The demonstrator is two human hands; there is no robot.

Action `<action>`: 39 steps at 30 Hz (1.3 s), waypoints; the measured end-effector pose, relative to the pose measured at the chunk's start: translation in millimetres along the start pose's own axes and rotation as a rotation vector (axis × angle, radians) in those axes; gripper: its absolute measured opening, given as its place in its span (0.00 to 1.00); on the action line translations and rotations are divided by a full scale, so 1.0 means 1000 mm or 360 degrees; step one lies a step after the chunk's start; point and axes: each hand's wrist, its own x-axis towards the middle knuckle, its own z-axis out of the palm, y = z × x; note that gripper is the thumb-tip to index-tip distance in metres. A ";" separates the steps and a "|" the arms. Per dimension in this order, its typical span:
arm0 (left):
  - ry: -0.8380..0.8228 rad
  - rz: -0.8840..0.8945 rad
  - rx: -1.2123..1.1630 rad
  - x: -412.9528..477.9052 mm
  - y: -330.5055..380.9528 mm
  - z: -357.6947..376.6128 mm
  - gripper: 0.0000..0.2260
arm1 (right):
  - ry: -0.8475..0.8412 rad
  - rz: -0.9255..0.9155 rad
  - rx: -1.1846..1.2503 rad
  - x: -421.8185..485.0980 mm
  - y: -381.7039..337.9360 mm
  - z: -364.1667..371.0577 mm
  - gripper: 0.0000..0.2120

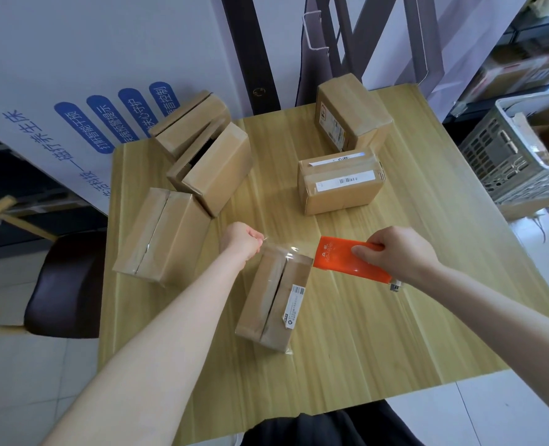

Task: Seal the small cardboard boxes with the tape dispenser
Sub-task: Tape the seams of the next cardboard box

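Observation:
A small cardboard box (274,297) lies on the wooden table (347,333) in front of me, its top seam dark and open. My right hand (395,252) grips the orange tape dispenser (347,259) just right of the box's far end. My left hand (242,238) pinches the free end of clear tape (279,249) that stretches over the box's far end toward the dispenser. Five more boxes stand around: a taped one (160,233) at left, two with open flaps (212,165) (189,123) behind it, and two labelled ones (340,181) (350,114) at the right rear.
A dark stool (64,284) stands left of the table. A grey plastic crate (521,149) with cardboard inside sits at the right. A large white carton with blue print (73,91) leans behind the left boxes. Shelving rises at the back right.

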 end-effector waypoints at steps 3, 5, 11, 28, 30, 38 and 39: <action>0.0001 0.0004 0.0053 -0.002 -0.006 0.010 0.13 | 0.0016 0.0015 -0.0022 0.002 0.000 0.002 0.17; 0.0018 0.0014 0.0115 -0.002 -0.010 0.015 0.13 | 0.0031 0.0022 -0.0011 0.002 -0.001 0.004 0.16; 0.0049 -0.0149 0.0278 0.002 -0.020 0.012 0.30 | -0.0003 0.0040 0.0012 0.002 -0.001 0.009 0.16; 0.0542 0.0295 0.0630 -0.032 -0.028 0.064 0.23 | -0.0145 0.0018 0.0326 -0.012 0.017 0.003 0.14; 0.0540 0.0312 0.0641 -0.032 -0.029 0.063 0.23 | -0.0129 -0.0018 0.0354 -0.015 0.023 0.005 0.12; 0.0558 0.0323 0.0662 -0.035 -0.027 0.064 0.23 | -0.0108 -0.0089 0.0166 -0.016 0.023 0.006 0.14; 0.0563 0.0316 0.0664 -0.035 -0.028 0.064 0.23 | -0.0113 -0.0093 0.0068 -0.014 0.017 0.005 0.15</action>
